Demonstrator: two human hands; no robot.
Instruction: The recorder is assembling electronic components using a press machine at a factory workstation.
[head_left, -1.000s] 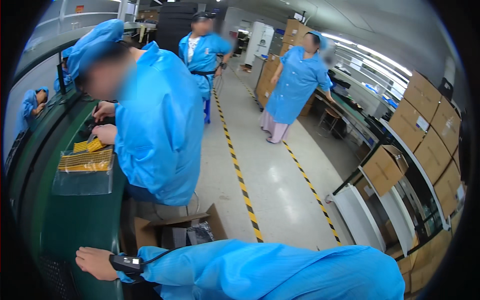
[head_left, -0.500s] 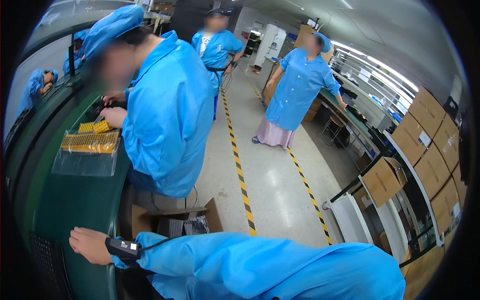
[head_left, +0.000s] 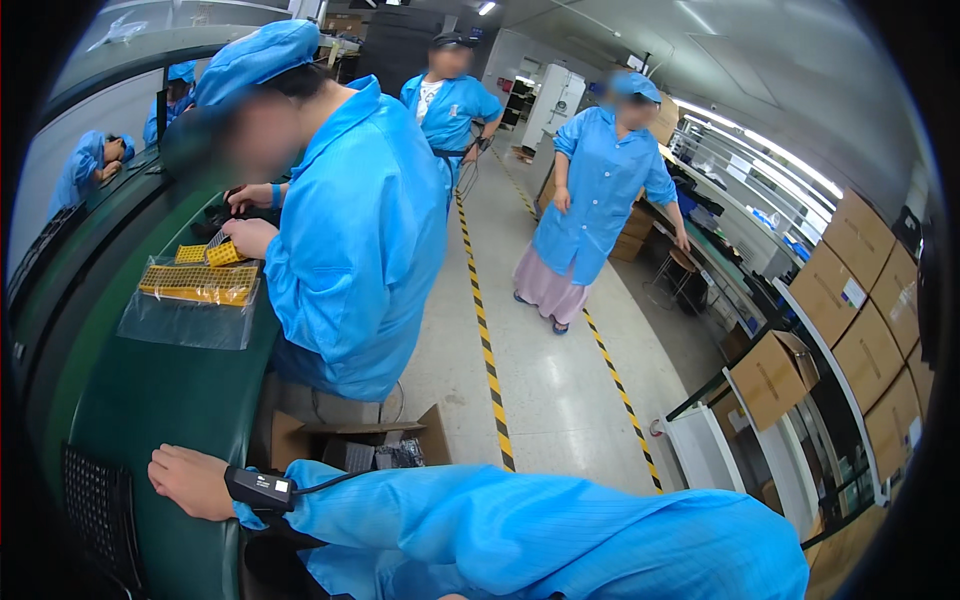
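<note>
My right hand (head_left: pixel 188 482) rests palm down on the green bench top (head_left: pixel 185 400), near its front edge. Its fingers are loosely bent and nothing shows in them. A small black device (head_left: pixel 260 490) with a cable is strapped round that wrist, over the blue sleeve. Beyond the fingertips lies a black gridded tray or panel (head_left: pixel 98 510), its exact kind unclear. My left hand cannot be made out; only a sliver of skin shows at the lower edge.
A co-worker in blue (head_left: pixel 350 240) handles small parts beside yellow gridded pieces in a clear bag (head_left: pixel 195 325). An open carton (head_left: pixel 435 435) stands below the bench. Two people stand near the striped floor tape (head_left: pixel 485 350). Shelving and stacked cartons (head_left: pixel 865 340) fill the right.
My view has shifted a little, so the bench and co-worker sit farther right in it. My right hand stays on the bench. The standing person at right has changed stance.
</note>
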